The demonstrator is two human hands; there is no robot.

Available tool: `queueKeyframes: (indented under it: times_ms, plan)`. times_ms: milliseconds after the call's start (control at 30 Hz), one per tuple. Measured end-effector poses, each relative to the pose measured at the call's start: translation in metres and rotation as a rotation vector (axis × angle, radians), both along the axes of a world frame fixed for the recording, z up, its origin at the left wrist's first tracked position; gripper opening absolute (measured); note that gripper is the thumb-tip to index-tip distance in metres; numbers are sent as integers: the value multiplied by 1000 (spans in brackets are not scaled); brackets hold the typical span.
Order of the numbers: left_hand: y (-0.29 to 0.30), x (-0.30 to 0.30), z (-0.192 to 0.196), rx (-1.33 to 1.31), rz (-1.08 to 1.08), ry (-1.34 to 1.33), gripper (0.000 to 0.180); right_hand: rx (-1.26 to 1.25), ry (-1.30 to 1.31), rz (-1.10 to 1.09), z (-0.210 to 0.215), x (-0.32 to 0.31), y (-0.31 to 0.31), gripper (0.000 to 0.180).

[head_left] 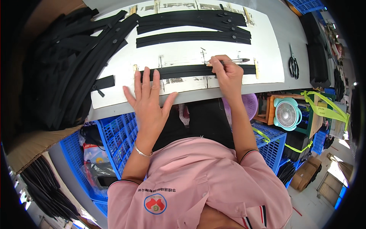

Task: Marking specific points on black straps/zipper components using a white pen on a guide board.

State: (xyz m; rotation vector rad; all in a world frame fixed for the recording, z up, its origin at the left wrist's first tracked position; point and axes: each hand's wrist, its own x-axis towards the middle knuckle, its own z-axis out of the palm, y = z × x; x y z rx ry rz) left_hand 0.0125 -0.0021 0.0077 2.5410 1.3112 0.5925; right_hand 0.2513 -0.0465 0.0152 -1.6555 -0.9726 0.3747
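Observation:
A black zipper strip [183, 71] lies lengthwise across a marked white board [267, 45]. My left hand [148, 99] rests on the strip's left part with its fingers spread and flat. My right hand [228, 75] is closed around a pen [241, 60]; its fingers are at the strip, toward the right end, and the pen slants up to the right. Farther back on the board lie more black zippers [190, 37] with small pulls. At the left, a big heap of black zippers [65, 72] overlaps the board, and one loose end [103, 82] reaches in beside my left hand.
Black-handled scissors [293, 65] lie on the grey table right of the board. Black stacked material [317, 57] stands beyond them. A cardboard box [42, 147] is under the heap. Below the table edge are blue crates [118, 141], a purple basket [249, 106] and a small turquoise fan [287, 114].

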Motion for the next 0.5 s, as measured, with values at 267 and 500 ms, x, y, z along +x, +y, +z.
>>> queueKeyframes:
  times_ms: [267, 500]
  plan:
    - [-17, 54, 13, -94, -282, -177, 75, -88, -68, 75, -3, 1, -1, 18]
    - [-19, 63, 4, -84, -282, -148, 65, -37, -234, 53, -10, 1, 3, 16]
